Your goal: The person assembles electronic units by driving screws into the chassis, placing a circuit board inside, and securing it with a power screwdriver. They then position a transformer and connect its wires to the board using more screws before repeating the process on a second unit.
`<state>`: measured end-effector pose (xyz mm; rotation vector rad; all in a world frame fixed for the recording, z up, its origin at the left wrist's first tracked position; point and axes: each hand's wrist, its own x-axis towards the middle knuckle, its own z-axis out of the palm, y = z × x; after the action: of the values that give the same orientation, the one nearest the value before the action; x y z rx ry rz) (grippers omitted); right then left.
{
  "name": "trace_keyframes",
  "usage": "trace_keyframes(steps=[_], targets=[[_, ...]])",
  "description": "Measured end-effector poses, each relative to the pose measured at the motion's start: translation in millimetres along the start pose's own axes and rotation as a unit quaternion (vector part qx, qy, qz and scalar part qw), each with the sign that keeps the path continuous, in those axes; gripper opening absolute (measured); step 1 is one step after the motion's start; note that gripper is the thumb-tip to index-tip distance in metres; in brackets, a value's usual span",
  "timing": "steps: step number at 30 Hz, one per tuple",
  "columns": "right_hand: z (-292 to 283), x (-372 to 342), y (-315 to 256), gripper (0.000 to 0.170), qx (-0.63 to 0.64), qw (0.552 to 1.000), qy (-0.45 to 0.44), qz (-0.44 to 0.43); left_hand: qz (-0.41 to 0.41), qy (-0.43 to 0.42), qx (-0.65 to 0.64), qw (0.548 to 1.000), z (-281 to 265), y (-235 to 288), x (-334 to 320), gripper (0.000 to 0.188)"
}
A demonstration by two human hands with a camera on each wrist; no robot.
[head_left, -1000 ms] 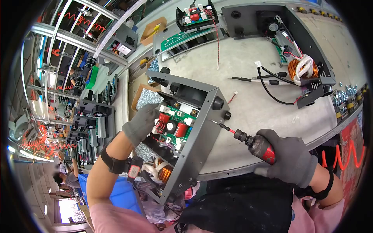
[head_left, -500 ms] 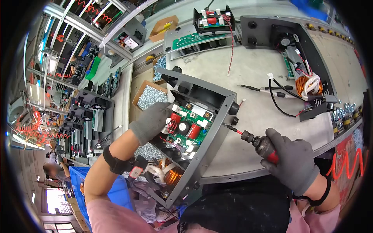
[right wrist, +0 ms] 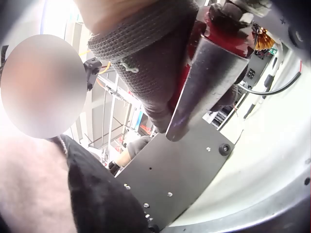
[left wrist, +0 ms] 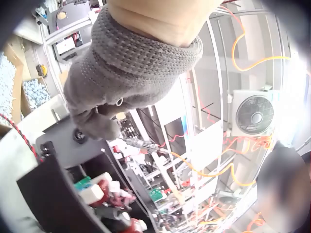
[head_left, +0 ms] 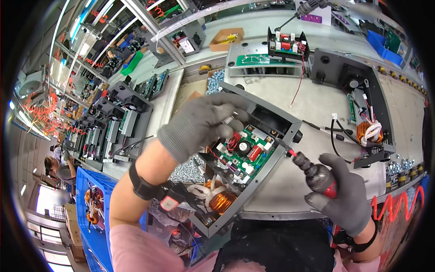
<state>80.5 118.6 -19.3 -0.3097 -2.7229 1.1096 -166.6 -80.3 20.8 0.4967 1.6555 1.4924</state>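
A grey metal case (head_left: 267, 179) lies open at the bench's near edge, with a green circuit board (head_left: 247, 170) and a copper coil (head_left: 223, 202) inside. My gloved left hand (head_left: 204, 120) is over the far-left side of the case, pinching small silvery screws (head_left: 229, 119) between curled fingers and thumb. My gloved right hand (head_left: 344, 192) grips a red and black power screwdriver (head_left: 319, 179), its bit pointing at the case's right wall. In the right wrist view, the screwdriver's metal body (right wrist: 209, 82) overlaps the case's flat grey panel (right wrist: 180, 165).
Loose screws (head_left: 188, 170) fill a cardboard box left of the case, partly hidden by my left arm. Another open case (head_left: 385, 104) with a coil and cables stands at right. A small board in a black bracket (head_left: 287, 45) sits on a unit behind. Blue bin (head_left: 106, 190) at lower left.
My left hand has risen from the case's left side and turned, with screws now showing in its fingers. The head view has shifted, moving the scene rightward. The right hand keeps the screwdriver by the wall.
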Motion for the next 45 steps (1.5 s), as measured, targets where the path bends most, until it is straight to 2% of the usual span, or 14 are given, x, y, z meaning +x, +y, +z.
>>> trace_keyframes(steps=[4,13,15,18,22,24,31,34,36,39,41,43,45], targets=[[7.3,12.9,-14.7,0.064,-0.020,0.999,0.004,-0.035,0.002,-0.017,-0.031,0.999,22.5,0.1,-6.8,0.034],[9.0,13.3,-15.9,0.062,-0.012,1.000,-0.003,-0.013,0.048,-0.012,-0.031,0.998,28.7,-11.4,-9.9,0.023],[8.4,12.4,-15.6,0.062,-0.015,1.000,0.005,-0.022,0.000,-0.003,0.028,1.000,31.4,-4.1,-12.8,0.022],[8.4,12.0,-14.2,0.062,-0.017,0.999,0.016,-0.036,0.000,0.002,0.050,0.999,33.6,-4.9,-14.3,0.023],[6.4,11.9,-16.3,0.061,-0.027,0.999,-0.002,-0.023,0.004,0.008,0.006,1.000,31.8,-9.2,-15.3,0.030],[7.2,12.0,-16.6,0.061,-0.030,0.999,-0.001,-0.024,-0.001,-0.021,-0.030,0.999,29.8,-10.3,-15.3,0.032],[8.2,13.0,-15.8,0.062,-0.057,0.998,-0.015,-0.023,0.012,-0.068,-0.012,0.998,26.8,-13.2,-17.6,0.032],[4.7,13.2,-19.6,0.063,-0.076,0.997,-0.033,-0.011,0.011,-0.049,0.038,0.998,30.3,-10.7,-17.7,0.031],[3.7,13.4,-20.0,0.064,-0.094,0.995,-0.028,-0.022,0.046,-0.060,0.149,0.986,33.3,-5.7,-17.2,0.030],[2.9,11.8,-19.2,0.066,-0.119,0.992,-0.016,-0.035,0.060,-0.055,0.223,0.971,34.9,-4.5,-15.4,0.028],[1.8,10.1,-17.4,0.066,-0.124,0.992,-0.011,-0.033,0.055,-0.047,0.228,0.971,39.5,-1.7,-15.9,0.027],[0.2,8.0,-14.3,0.067,-0.126,0.989,-0.007,-0.071,0.050,-0.039,0.232,0.971,44.5,0.6,-17.0,0.026],[0.3,4.2,-16.0,0.067,-0.116,0.990,-0.011,-0.075,0.026,-0.058,0.188,0.980,50.4,2.6,-18.9,0.025]])
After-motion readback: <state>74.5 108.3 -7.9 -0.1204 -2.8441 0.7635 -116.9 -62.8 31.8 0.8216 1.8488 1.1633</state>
